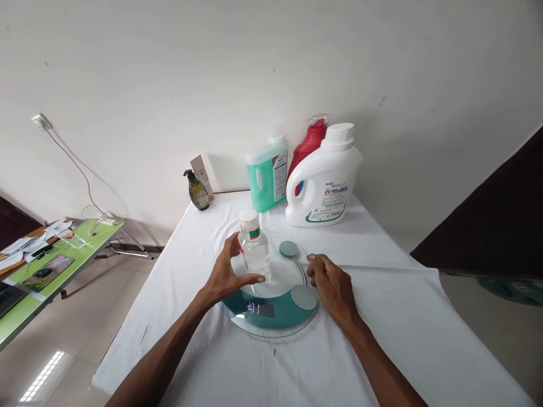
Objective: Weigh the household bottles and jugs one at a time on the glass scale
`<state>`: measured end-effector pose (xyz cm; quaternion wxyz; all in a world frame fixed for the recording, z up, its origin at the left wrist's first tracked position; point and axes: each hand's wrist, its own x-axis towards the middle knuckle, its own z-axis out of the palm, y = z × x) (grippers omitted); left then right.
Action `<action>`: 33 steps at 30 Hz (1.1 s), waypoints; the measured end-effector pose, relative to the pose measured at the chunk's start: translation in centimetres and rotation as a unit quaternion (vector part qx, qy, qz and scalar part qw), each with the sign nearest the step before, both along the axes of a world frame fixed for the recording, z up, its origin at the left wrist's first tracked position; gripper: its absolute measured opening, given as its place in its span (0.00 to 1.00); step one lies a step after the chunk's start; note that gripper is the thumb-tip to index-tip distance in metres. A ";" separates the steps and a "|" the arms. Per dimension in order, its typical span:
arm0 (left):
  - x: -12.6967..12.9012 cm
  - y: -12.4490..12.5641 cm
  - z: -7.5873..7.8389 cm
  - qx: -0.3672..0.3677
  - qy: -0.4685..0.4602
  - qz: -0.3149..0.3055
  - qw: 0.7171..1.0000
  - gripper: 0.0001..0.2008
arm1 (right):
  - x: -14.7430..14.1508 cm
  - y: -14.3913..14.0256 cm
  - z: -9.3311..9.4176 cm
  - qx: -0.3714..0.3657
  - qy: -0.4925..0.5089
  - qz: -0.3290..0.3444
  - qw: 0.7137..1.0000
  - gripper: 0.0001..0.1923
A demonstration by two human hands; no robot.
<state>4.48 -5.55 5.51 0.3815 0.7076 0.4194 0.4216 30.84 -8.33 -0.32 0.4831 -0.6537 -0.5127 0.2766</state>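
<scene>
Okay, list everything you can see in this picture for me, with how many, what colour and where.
clear bottle: one, clear with white cap, upright on the scale
glass scale: one, round, clear and teal, display lit, mid table
white jug: one, white, back of table by the wall
green jug: one, green, left of the white jug
red bottle: one, red, behind the white jug
pump bottle: one, dark olive, back left corner
small box: one, tan, leaning on the wall behind the pump bottle
white cloth: one, white, covering the table
green table: one, green, far left, papers on it
left hand: one, grip open around the clear bottle
right hand: one, resting at the scale's right rim
</scene>
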 end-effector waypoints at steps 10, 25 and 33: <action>1.9 1.9 2.0 -0.049 0.099 0.027 0.993 0.28 | 0.2 0.0 -0.4 -0.011 0.005 -0.008 1.000 0.24; 6.1 12.1 4.6 0.035 0.023 0.104 0.994 0.26 | 0.5 -0.3 -0.7 -0.033 -0.001 -0.019 0.999 0.28; 11.4 19.0 1.0 0.033 0.057 0.106 0.992 0.28 | 0.9 -0.4 -0.6 -0.039 -0.021 -0.017 0.999 0.31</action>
